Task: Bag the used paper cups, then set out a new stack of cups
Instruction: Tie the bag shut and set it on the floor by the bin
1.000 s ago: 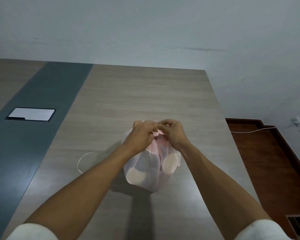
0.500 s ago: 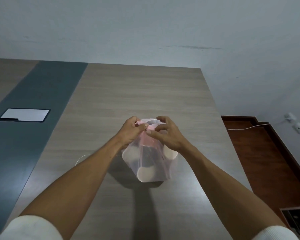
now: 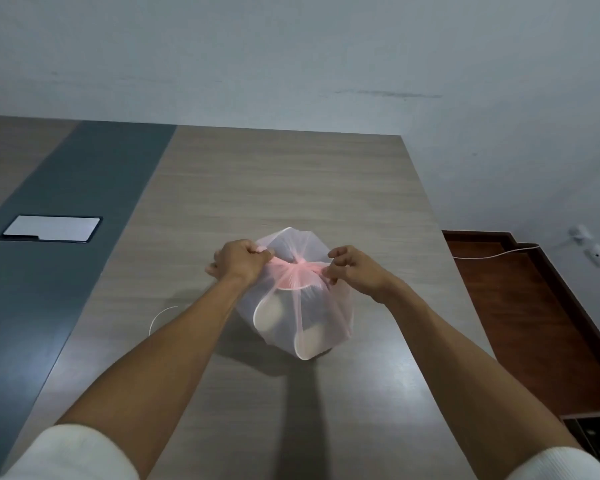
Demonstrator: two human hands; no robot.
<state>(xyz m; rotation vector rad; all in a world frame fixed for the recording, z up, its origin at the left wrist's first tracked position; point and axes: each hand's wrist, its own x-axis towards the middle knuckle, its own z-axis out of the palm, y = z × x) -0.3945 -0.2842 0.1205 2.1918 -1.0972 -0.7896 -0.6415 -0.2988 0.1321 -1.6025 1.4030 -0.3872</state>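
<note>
A thin, see-through pinkish plastic bag [image 3: 303,317] sits on the wood-grain table [image 3: 257,188], near its right edge, with white paper cups [image 3: 269,315] showing through its side; how many are inside is hard to tell through the film. The bag's top is gathered into a pink knot [image 3: 300,262] at the middle. The left hand [image 3: 238,261] is curled into a fist, clamped on the twisted strip of bag leading left from the knot. The right hand [image 3: 355,271] pinches the opposite strip between thumb and fingertips, the other fingers curled in. A thin white cord [image 3: 160,315] lies on the table beside the left forearm
</note>
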